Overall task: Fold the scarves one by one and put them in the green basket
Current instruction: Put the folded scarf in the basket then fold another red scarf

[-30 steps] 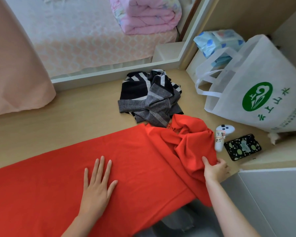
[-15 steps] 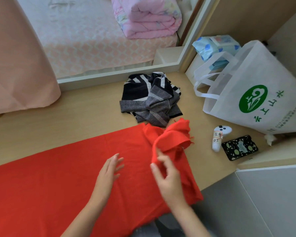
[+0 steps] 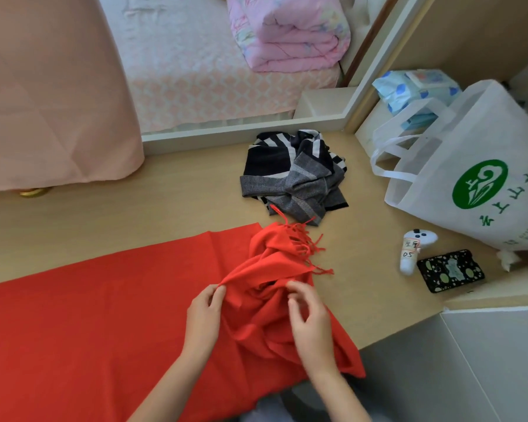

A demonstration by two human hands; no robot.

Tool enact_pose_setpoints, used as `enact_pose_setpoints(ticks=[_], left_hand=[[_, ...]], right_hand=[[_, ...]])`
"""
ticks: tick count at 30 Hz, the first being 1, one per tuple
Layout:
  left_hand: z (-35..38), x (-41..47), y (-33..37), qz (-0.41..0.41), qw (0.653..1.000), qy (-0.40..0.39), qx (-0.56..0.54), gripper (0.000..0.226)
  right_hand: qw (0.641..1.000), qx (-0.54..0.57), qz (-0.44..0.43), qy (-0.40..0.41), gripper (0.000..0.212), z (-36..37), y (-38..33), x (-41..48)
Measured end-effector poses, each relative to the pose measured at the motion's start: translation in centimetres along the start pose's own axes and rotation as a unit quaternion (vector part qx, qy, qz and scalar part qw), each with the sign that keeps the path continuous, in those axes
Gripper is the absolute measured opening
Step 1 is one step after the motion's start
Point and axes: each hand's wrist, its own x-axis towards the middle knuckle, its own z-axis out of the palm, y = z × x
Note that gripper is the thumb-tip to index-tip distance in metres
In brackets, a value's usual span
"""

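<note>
A large red scarf (image 3: pixel 104 315) lies spread over the wooden platform, flat on the left and bunched at its right end, where red fringe sticks out. My left hand (image 3: pixel 203 315) pinches a raised fold of the bunched part. My right hand (image 3: pixel 310 321) pinches the red cloth just to the right of it. A crumpled pile of black, white and grey scarves (image 3: pixel 296 175) sits behind the red one. No green basket is in view.
A white tote bag with a green logo (image 3: pixel 470 166) lies at the right. A white controller (image 3: pixel 413 249) and a dark patterned phone (image 3: pixel 450 271) lie beside it. A pink curtain (image 3: pixel 52 95) hangs at left; a bed with a folded pink quilt (image 3: pixel 290 28) is behind.
My left hand lifted off the flat cloth and took hold of a fold. My right hand moved inward along the bunched end, which now shows its fringe.
</note>
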Motion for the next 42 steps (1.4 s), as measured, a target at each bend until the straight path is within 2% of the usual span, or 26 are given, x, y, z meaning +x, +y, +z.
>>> enact_pose_setpoints(ticks=[2,5,8,12,14,16,17,19,22,23,24,26,28,30,32,33,34,36,39,42], left_hand=[[-0.3,-0.8,-0.5,0.007,1.0,-0.019,0.024,0.025],[-0.5,-1.5,-1.4,0.006,0.996,-0.064,0.057,0.026],[-0.5,-1.7,-1.5,0.0,0.992,-0.104,0.067,0.025],[-0.3,-1.6,-1.0,0.016,0.992,-0.107,0.065,0.023],[-0.2,-1.5,-0.5,0.026,0.997,-0.054,0.044,0.016],[-0.4,-1.3,0.6,0.054,0.999,-0.003,0.001,0.018],[-0.5,-1.2,1.3,0.061,0.998,0.003,-0.025,0.02],[-0.7,-0.9,2.7,0.038,0.996,-0.024,-0.082,0.021],[-1.2,-0.4,4.1,-0.076,0.973,-0.132,-0.171,0.025],[-1.3,-0.4,4.1,-0.095,0.97,-0.155,-0.159,0.023],[-1.5,-0.3,3.8,-0.076,0.978,-0.162,-0.106,0.02],[-1.8,-0.5,2.6,-0.021,0.986,-0.163,0.008,0.032],[-1.5,-0.8,1.4,0.017,0.984,-0.156,0.089,0.045],[-0.7,-0.7,0.1,0.048,0.981,-0.13,0.138,0.034],[-0.4,-0.6,-0.1,0.054,0.987,-0.085,0.124,0.009],[-0.4,-0.6,0.2,0.054,0.992,-0.054,0.099,0.005],[-0.6,-0.6,0.6,0.047,0.996,-0.026,0.074,0.004],[-1.2,-1.1,2.1,0.041,0.998,0.022,0.046,0.023],[-2.8,-2.6,4.3,0.098,0.994,0.032,0.027,0.015],[-4.6,-4.2,5.8,0.141,0.989,-0.002,0.033,0.021]], right_hand=[[0.993,0.045,0.103,0.038,0.033,-0.5,0.4,2.9],[0.958,0.124,0.255,0.054,0.043,0.4,1.1,6.1],[0.953,0.103,0.271,0.089,0.011,2.1,1.0,6.9],[0.965,0.08,0.225,0.105,0.022,2.6,-0.9,5.9],[0.985,0.029,0.121,0.116,0.023,2.1,-2.3,4.8],[0.994,-0.019,-0.036,0.1,0.019,1.6,-4.1,3.2],[0.992,-0.026,-0.102,0.073,0.015,1.6,-4.8,2.1],[0.986,-0.004,-0.167,-0.01,0.012,2.3,-5.8,-0.4],[0.976,0.031,-0.165,-0.142,0.024,4.0,-5.1,-4.0],[0.973,0.03,-0.147,-0.173,0.028,4.5,-4.4,-5.0],[0.973,0.033,-0.123,-0.194,0.032,4.7,-3.8,-5.7],[0.975,0.043,-0.078,-0.204,0.038,4.6,-2.7,-6.6],[0.982,0.037,-0.063,-0.172,0.037,4.1,-1.9,-6.8],[0.99,0.023,-0.05,-0.126,0.037,3.1,-1.4,-6.3],[0.996,0.004,-0.045,-0.08,0.041,1.8,-1.1,-4.9],[0.997,-0.003,-0.047,-0.063,0.042,1.1,-1.0,-3.7],[0.997,-0.012,-0.051,-0.049,0.041,0.6,-1.0,-2.2],[0.997,-0.04,-0.058,-0.037,0.036,-0.1,-0.9,1.5],[0.987,-0.101,-0.069,-0.105,0.049,0.1,-1.4,6.8],[0.952,-0.163,-0.096,-0.241,0.067,1.4,-2.2,10.3]])
